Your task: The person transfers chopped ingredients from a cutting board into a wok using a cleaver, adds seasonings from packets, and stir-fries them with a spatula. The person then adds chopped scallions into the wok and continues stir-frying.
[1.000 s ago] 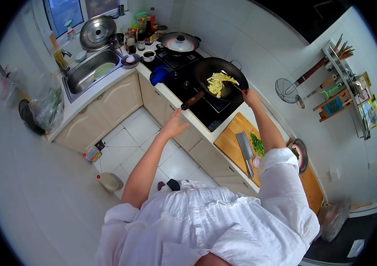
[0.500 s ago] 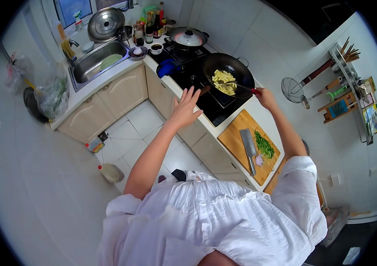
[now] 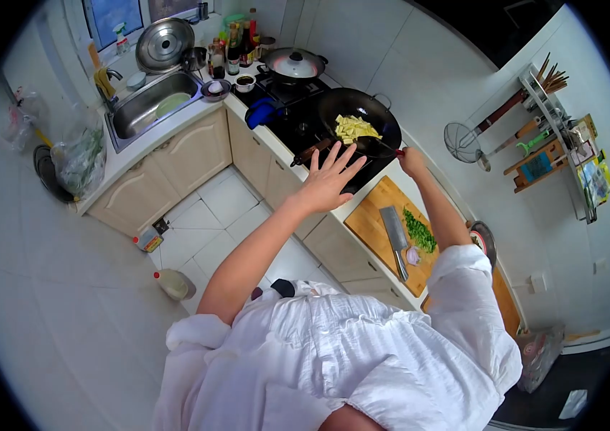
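Note:
A dark wok (image 3: 384, 118) sits on the black stove (image 3: 297, 122), with pale yellow pieces of food (image 3: 354, 129) gathered in it. My right hand (image 3: 411, 161) is wrapped round the red handle of a spatula (image 3: 369, 144), whose blade is in the wok at the food's edge. My left hand (image 3: 330, 181) is spread flat in the air near the wok's brown handle (image 3: 312, 152), holding nothing. Right of the stove, a wooden cutting board (image 3: 369, 215) bears a cleaver (image 3: 394, 230), chopped greens (image 3: 420, 231) and a pale purple piece (image 3: 412, 255).
Behind the wok stands a lidded pan (image 3: 295, 66). Sauce bottles (image 3: 234, 54), a small bowl (image 3: 245, 82) and a blue object (image 3: 263, 113) are farther left, before the sink (image 3: 136, 118). A strainer (image 3: 461, 141) hangs on the right wall.
My left hand has moved right, toward the wok, with its fingers spread wider. The spatula blade has shifted from the middle of the food to its right edge. The view has turned slightly.

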`<control>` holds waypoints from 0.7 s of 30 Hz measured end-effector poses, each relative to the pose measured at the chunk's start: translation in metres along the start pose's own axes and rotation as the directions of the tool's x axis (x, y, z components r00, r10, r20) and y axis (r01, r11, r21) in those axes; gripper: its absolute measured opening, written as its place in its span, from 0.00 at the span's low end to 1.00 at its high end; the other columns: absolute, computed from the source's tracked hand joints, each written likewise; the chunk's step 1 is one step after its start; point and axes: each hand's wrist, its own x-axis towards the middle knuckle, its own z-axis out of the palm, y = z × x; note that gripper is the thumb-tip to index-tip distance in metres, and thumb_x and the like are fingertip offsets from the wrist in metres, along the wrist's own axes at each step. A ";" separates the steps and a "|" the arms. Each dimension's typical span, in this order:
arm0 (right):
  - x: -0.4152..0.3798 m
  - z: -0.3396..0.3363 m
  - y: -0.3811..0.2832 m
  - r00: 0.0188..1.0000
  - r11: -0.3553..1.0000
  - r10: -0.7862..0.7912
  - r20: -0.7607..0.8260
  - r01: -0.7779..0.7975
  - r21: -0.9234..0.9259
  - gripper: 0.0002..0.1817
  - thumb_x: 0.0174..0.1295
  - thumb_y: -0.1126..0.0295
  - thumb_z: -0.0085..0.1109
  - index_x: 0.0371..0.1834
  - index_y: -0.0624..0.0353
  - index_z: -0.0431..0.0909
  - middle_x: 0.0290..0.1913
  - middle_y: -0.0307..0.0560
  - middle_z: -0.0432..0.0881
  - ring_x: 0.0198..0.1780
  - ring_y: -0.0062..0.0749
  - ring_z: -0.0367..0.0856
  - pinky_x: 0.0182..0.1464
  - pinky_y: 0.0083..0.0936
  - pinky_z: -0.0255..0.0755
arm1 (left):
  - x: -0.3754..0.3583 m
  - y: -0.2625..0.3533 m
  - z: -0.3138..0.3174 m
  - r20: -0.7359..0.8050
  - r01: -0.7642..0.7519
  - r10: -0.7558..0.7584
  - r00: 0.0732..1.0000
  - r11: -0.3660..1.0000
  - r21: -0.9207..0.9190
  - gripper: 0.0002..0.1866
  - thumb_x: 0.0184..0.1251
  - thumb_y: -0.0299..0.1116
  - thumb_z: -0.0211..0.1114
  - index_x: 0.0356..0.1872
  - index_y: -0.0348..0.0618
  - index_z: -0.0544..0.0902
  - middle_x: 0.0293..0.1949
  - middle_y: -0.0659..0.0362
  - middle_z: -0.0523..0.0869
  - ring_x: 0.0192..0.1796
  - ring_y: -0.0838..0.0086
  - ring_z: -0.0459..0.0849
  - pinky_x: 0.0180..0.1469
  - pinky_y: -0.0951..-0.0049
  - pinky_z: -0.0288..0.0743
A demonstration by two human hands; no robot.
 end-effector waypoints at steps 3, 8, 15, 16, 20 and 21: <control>0.042 0.036 -0.007 0.973 0.966 0.232 -0.014 -0.228 0.120 0.13 0.60 0.62 0.58 0.33 0.62 0.80 0.27 0.60 0.82 0.24 0.49 0.82 0.28 0.40 0.76 | -0.007 -0.006 0.000 0.018 0.065 -0.065 0.998 0.997 0.032 0.46 0.57 0.40 0.68 0.74 0.59 0.50 0.76 0.55 0.42 0.76 0.53 0.37 0.70 0.37 0.37; 0.079 0.039 -0.051 0.945 0.890 0.311 0.103 -0.327 0.317 0.14 0.60 0.61 0.58 0.38 0.62 0.79 0.28 0.59 0.82 0.22 0.46 0.83 0.25 0.36 0.78 | -0.021 -0.025 0.001 0.058 0.187 -0.189 0.980 0.982 0.027 0.46 0.56 0.40 0.69 0.73 0.58 0.51 0.76 0.55 0.42 0.76 0.53 0.37 0.70 0.36 0.37; 0.031 -0.022 -0.054 0.988 0.990 -0.078 0.133 0.061 0.127 0.17 0.52 0.68 0.60 0.48 0.55 0.81 0.40 0.57 0.83 0.45 0.52 0.81 0.48 0.41 0.74 | -0.024 -0.058 0.020 0.136 0.324 -0.325 0.936 0.946 0.034 0.46 0.56 0.41 0.68 0.74 0.55 0.50 0.76 0.54 0.41 0.76 0.52 0.37 0.70 0.35 0.38; 0.025 -0.020 -0.038 0.989 0.984 -0.123 0.083 0.110 0.141 0.16 0.53 0.69 0.59 0.47 0.55 0.81 0.39 0.58 0.83 0.42 0.54 0.81 0.46 0.41 0.74 | -0.024 -0.064 0.024 0.163 0.359 -0.360 0.919 0.933 0.032 0.46 0.56 0.41 0.68 0.74 0.55 0.50 0.76 0.54 0.40 0.76 0.52 0.37 0.70 0.35 0.38; -0.009 -0.052 -0.004 0.988 0.984 -0.145 0.052 0.139 0.108 0.12 0.54 0.69 0.58 0.42 0.56 0.82 0.35 0.56 0.83 0.40 0.53 0.81 0.42 0.43 0.73 | -0.019 -0.084 0.044 0.246 0.404 -0.407 0.880 0.912 0.067 0.47 0.56 0.45 0.67 0.74 0.56 0.48 0.76 0.54 0.40 0.76 0.51 0.38 0.69 0.34 0.41; -0.019 -0.070 -0.004 0.985 0.986 -0.125 0.117 0.111 0.121 0.13 0.54 0.71 0.58 0.44 0.56 0.81 0.34 0.56 0.83 0.38 0.54 0.80 0.41 0.42 0.72 | -0.017 -0.088 0.049 0.247 0.396 -0.399 0.883 0.916 0.064 0.47 0.56 0.45 0.67 0.74 0.56 0.48 0.76 0.54 0.40 0.76 0.51 0.38 0.69 0.34 0.41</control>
